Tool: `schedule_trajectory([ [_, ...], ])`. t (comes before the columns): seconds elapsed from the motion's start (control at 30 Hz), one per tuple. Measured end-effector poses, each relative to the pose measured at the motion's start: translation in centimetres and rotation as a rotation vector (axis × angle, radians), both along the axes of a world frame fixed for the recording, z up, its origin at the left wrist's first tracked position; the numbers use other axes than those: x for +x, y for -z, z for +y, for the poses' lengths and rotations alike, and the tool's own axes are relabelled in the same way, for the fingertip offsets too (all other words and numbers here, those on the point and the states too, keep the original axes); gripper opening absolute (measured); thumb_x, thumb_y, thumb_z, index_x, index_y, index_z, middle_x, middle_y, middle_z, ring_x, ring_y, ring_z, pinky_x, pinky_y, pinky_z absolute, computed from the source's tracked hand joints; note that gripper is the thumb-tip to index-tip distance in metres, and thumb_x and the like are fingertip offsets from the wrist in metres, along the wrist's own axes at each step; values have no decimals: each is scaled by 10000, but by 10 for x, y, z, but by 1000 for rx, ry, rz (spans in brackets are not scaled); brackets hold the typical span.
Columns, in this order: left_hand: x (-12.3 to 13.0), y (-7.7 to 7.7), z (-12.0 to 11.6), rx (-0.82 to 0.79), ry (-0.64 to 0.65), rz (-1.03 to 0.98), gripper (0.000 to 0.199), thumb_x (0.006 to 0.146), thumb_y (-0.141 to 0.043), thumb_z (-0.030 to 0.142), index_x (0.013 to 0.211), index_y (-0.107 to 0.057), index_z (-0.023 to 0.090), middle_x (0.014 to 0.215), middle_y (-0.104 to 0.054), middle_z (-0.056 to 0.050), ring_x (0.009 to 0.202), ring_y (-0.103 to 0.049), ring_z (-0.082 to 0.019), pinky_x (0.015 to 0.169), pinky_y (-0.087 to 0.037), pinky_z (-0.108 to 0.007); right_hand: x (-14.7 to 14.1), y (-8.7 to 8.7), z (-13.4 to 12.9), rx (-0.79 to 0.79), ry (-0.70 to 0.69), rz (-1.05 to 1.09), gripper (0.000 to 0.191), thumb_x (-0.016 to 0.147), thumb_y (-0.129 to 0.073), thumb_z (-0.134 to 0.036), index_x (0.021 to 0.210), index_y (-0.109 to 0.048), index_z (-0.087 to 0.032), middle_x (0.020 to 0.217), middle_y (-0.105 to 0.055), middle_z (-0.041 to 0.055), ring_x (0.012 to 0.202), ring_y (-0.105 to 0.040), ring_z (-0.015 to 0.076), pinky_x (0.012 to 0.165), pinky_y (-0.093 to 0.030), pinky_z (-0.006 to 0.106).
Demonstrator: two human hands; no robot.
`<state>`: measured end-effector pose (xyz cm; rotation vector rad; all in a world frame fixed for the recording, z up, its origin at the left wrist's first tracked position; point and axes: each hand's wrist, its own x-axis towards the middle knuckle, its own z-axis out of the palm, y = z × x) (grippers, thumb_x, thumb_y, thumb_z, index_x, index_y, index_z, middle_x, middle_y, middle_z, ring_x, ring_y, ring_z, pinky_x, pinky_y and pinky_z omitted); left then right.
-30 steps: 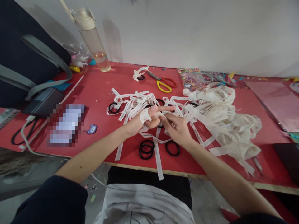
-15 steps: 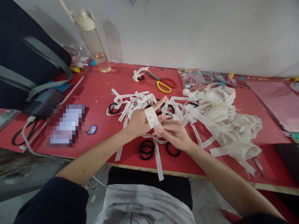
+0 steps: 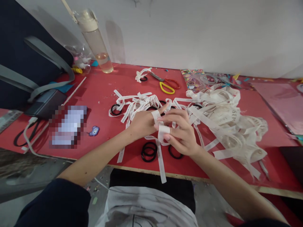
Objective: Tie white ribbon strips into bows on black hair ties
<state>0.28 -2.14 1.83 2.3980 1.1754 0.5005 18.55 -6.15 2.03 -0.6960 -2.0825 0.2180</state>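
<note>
My left hand (image 3: 142, 124) is over the middle of the red table, its index finger stretched out. A white ribbon (image 3: 156, 117) lies across that finger and the hand is closed on it, though its other fingers are partly hidden. Facing it, my right hand (image 3: 183, 130) has a loop of the same ribbon between thumb and fingers. Printed ribbon strips (image 3: 132, 110) lie tangled behind the left hand. Nearer the table's front edge are black hair ties (image 3: 148, 152), with another hair tie (image 3: 175, 152) beneath the right hand.
A large heap of white ribbon (image 3: 229, 123) covers the right side. Red-and-yellow-handled scissors (image 3: 167, 86) lie at the back by a ribbon bow (image 3: 140, 76). Left are a bottle (image 3: 99, 47), a pixelated phone (image 3: 69, 126), a small blue game-controller charm (image 3: 94, 130) and a dark bag (image 3: 26, 47).
My right fingers have lifted and spread a little, and the ribbon now bends into a loop at them. The left hand has stayed almost in place.
</note>
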Motion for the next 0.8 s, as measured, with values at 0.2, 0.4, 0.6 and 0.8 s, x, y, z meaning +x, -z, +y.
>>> schedule_trajectory([
  [0.2, 4, -2, -7, 64, 294, 45, 345, 897, -539, 471, 935, -682, 160, 848, -731, -76, 707, -666, -201, 577, -376, -267, 5, 5, 5, -174, -71, 92, 358, 989, -384, -271, 1106, -721, -257, 1020, -724, 85, 1143, -586, 296, 959, -498, 527],
  [0.4, 3, 1, -9, 69, 452, -71, 460, 801, -621, 617, 725, -714, 174, 695, -695, -60, 633, -619, -176, 558, -366, -255, 8, 10, 8, -465, -57, 161, 339, 972, -418, -279, 1103, -728, -238, 1080, -718, 75, 1018, -654, 249, 954, -524, 457],
  [0.6, 1, -8, -10, -156, 513, -301, 588, 757, -645, 669, 1159, -725, 247, 702, -641, -4, 698, -561, -142, 673, -419, -228, 11, 12, 12, -827, -104, 321, 356, 952, -420, -296, 1110, -722, -194, 928, -744, 62, 724, -679, 180, 685, -575, 328],
  [0.8, -2, -4, -2, -447, 325, -710, 888, 710, -674, 691, 1445, -487, 231, 643, -527, 46, 570, -404, -98, 570, -357, -230, 5, 18, 16, -437, 150, 169, 163, 891, -650, -338, 813, -735, -223, 826, -665, 36, 776, -628, 177, 703, -523, 327],
])
